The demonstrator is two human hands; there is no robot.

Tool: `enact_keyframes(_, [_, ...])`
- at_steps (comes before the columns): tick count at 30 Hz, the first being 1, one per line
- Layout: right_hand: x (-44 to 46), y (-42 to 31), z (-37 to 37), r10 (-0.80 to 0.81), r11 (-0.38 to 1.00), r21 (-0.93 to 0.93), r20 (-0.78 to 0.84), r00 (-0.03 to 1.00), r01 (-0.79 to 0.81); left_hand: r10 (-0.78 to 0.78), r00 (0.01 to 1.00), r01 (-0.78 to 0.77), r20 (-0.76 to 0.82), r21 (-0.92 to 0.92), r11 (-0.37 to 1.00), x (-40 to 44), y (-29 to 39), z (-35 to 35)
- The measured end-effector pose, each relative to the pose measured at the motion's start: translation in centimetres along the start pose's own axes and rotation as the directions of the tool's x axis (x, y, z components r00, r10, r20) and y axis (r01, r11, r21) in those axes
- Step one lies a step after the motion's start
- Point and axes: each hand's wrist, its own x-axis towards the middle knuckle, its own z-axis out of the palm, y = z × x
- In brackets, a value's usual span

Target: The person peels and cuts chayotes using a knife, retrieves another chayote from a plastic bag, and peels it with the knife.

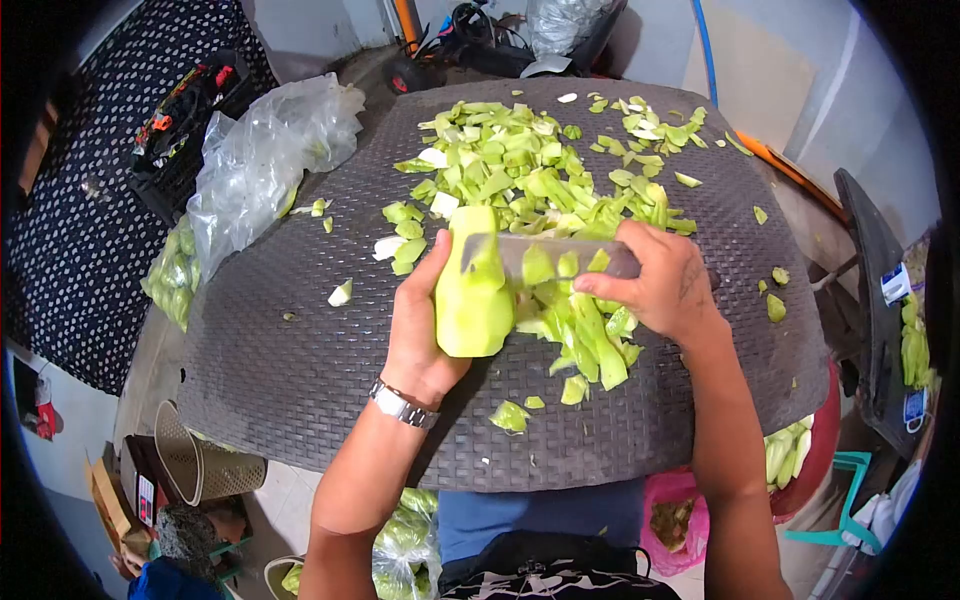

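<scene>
My left hand (420, 330), with a metal watch on its wrist, is wrapped round a pale green, mostly peeled chayote (474, 312) held upright above the table. In my right hand (665, 282) is a knife (512, 258), its broad blade lying across the upper part of the chayote. Bits of green peel cling to the blade. Most of the knife's handle is hidden by my fingers. Behind and below the knife, a heap of green peelings (500, 150) spreads over the dark woven-pattern table (300, 400).
A clear plastic bag (270, 150) lies at the table's left edge, above bagged green vegetables (175, 275). Beige baskets (225, 470) stand on the floor at left. Near my legs are a pink bag (675, 520) and a red tub (822, 450). A black chair (875, 300) stands at right.
</scene>
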Motion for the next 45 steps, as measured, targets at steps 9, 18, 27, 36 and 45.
enact_keyframes(9, [0.5, 0.6, -0.8, 0.457, 0.574, 0.370, 0.596, 0.660, -0.731, 0.037, 0.997, -0.038, -0.067, -0.011, 0.999, 0.3, -0.5, 0.0])
enact_keyframes(18, [-0.2, -1.1, 0.7, -0.273, -0.369, 0.451, 0.784, 0.558, -0.813, 0.031, 0.996, -0.045, -0.085, -0.169, 0.985, 0.2, -0.9, 0.1])
enact_keyframes(27, [0.2, -0.2, 0.8, -0.110, -0.594, 0.450, 0.775, 0.622, -0.666, -0.083, 0.994, 0.100, 0.074, -0.261, 0.960, -0.3, 0.0, -0.6])
enact_keyframes(36, [-0.9, -4.7, 0.1, 0.085, 0.914, 0.383, 0.137, 0.987, -0.132, -0.095, 0.995, 0.098, 0.030, -0.170, 0.980, -0.1, -0.7, -0.5])
enact_keyframes(45, [-2.2, -6.1, 1.4, -0.179, 0.936, 0.330, 0.149, 0.973, 0.121, -0.094, 0.971, 0.131, 0.220, -0.164, 0.978, -0.1, -0.9, -0.4])
